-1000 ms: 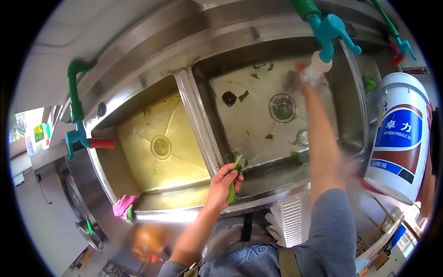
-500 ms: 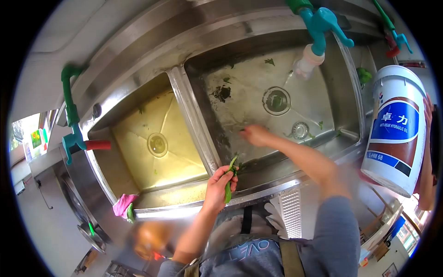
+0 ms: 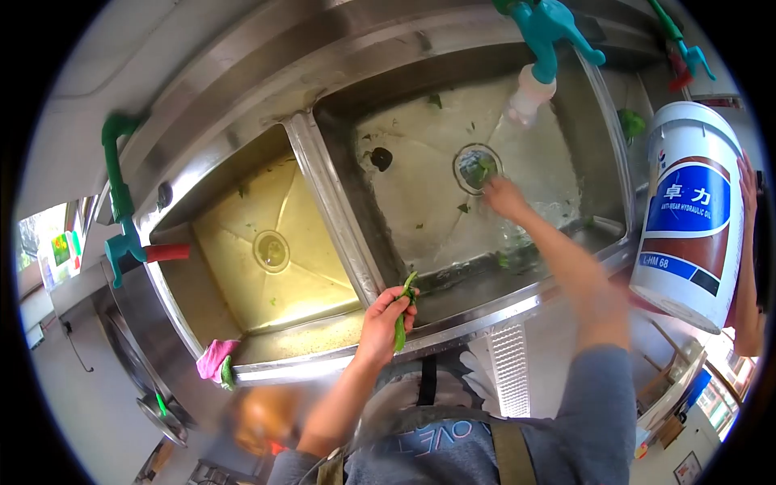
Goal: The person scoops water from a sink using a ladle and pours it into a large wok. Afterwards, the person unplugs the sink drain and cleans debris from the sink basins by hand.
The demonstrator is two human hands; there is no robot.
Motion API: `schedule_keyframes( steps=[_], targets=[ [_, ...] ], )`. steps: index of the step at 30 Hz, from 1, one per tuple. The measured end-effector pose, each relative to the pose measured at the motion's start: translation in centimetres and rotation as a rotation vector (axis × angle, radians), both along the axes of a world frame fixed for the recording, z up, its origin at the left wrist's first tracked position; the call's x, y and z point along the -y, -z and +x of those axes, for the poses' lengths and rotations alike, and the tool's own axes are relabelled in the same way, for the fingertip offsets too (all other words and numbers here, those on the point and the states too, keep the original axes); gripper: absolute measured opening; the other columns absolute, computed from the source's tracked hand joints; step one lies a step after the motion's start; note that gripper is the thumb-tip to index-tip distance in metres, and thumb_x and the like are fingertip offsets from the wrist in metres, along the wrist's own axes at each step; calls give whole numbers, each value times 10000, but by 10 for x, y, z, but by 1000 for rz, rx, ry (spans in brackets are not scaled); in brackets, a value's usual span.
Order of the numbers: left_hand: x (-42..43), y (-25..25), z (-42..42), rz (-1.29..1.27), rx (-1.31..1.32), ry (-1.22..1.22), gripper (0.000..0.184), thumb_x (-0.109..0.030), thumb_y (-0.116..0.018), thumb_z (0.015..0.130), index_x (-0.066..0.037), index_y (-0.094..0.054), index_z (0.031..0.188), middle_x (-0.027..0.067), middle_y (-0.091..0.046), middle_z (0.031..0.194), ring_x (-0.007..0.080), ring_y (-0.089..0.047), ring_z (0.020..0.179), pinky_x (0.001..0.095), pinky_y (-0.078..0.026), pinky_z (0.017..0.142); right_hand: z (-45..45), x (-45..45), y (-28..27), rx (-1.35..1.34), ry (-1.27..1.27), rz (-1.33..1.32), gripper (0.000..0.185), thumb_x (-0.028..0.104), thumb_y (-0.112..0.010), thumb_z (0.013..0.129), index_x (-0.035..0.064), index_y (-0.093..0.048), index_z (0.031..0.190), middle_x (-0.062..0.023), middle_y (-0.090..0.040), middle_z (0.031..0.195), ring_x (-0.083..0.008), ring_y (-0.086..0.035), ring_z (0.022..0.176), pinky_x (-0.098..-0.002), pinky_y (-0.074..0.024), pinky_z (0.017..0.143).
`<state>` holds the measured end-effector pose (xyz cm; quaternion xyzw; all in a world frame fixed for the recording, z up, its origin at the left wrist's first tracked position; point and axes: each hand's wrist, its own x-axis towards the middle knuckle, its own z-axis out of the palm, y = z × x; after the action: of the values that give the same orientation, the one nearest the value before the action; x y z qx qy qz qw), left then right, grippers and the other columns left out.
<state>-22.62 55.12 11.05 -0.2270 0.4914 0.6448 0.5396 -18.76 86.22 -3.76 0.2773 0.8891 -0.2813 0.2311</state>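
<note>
My left hand [image 3: 386, 325] is closed around some green vegetable leaves [image 3: 400, 331] above the front rim of the right sink basin [image 3: 420, 250]. Parts of the leaves stick out above and below the fingers. My right hand [image 3: 503, 196] is down in that basin, at the lower right edge of the drain [image 3: 475, 168]. Its fingers look bunched together, and what they hold, if anything, is hidden. Green scraps lie in the drain, a dark leaf piece [image 3: 381, 158] sits to its left, and a small leaf bit [image 3: 463, 208] is below it. Shallow water covers the basin floor.
The left basin [image 3: 315, 242] holds yellowish water. A teal tap [image 3: 550, 36] hangs over the right basin, another tap [image 3: 125, 246] stands at the left. At the right is a white bucket [image 3: 687, 218] with another person's hand [image 3: 748, 190] behind it. A pink cloth [image 3: 216, 358] hangs on the front rim.
My right hand has moved right and away from me to the drain. The water and the leaf scraps have shifted. My left hand still grips the leaves in about the same place.
</note>
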Motion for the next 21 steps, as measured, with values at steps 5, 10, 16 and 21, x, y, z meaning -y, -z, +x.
schedule_keyframes(
  steps=[5,10,16,21],
  targets=[
    [-1,-4,2,-21,-19,7,185,-77,-422,848,21,-498,985,53,-486,711,110,-432,556,223,-349,490,-29,9,83,24,-53,362,272,127,-502,775,23,-520,1026,-195,-496,1077,-353,-489,977,-397,-444,769],
    [3,4,7,-14,11,-8,166,-84,-443,854,-12,-525,978,33,-500,713,89,-440,574,209,-359,508,-41,10,64,-75,80,291,302,80,-498,771,53,-507,1071,-193,-474,1118,-334,-480,1021,-355,-445,820],
    [-5,1,8,5,33,-4,168,-82,-437,853,-2,-516,979,41,-499,716,97,-446,575,212,-362,508,-49,5,71,70,132,243,310,70,-499,758,49,-507,1067,-194,-480,1107,-324,-497,1005,-358,-440,832],
    [-9,0,9,20,46,-11,167,-77,-432,854,6,-508,977,48,-495,715,105,-445,573,217,-361,511,-45,12,62,-69,32,377,317,82,-503,758,30,-487,1070,-193,-481,1109,-306,-514,987,-363,-444,812]
  ],
)
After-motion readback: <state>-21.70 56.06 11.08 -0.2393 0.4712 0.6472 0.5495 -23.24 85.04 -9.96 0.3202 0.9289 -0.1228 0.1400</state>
